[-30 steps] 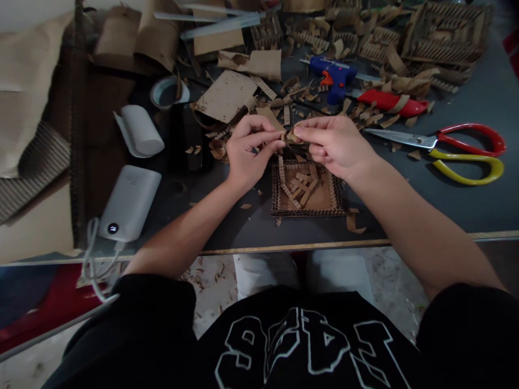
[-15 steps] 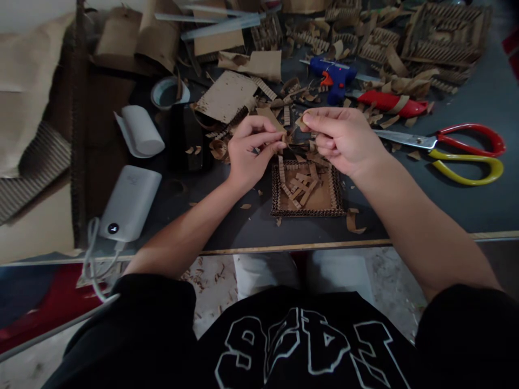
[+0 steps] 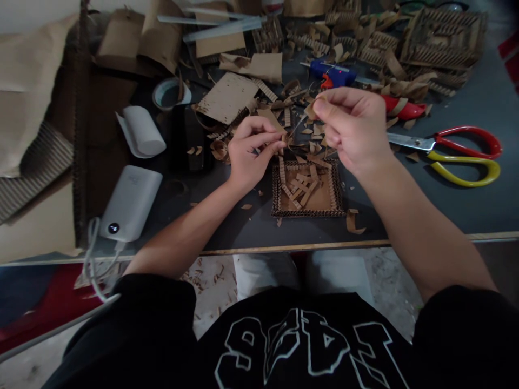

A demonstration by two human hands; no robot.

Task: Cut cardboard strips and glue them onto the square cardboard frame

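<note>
My left hand pinches the tip of a small cardboard strip, which hangs down toward a square cardboard tray. Between my right thumb and forefinger is a scrap of brown paper; my right hand is raised to the right of the left one. A thin pale line runs from the scrap toward the left fingertips; I cannot make out what it is. The tray lies below both hands, with several cut cardboard strips inside it and corrugated walls around its edge.
Scissors with red and yellow handles lie to the right. Behind my right hand are a blue glue gun and a red tool. On the left are a power bank with a cable, a paper roll and a tape roll.
My right hand has moved up and to the right with the paper scrap, away from the left hand. My left hand has stayed nearly still.
</note>
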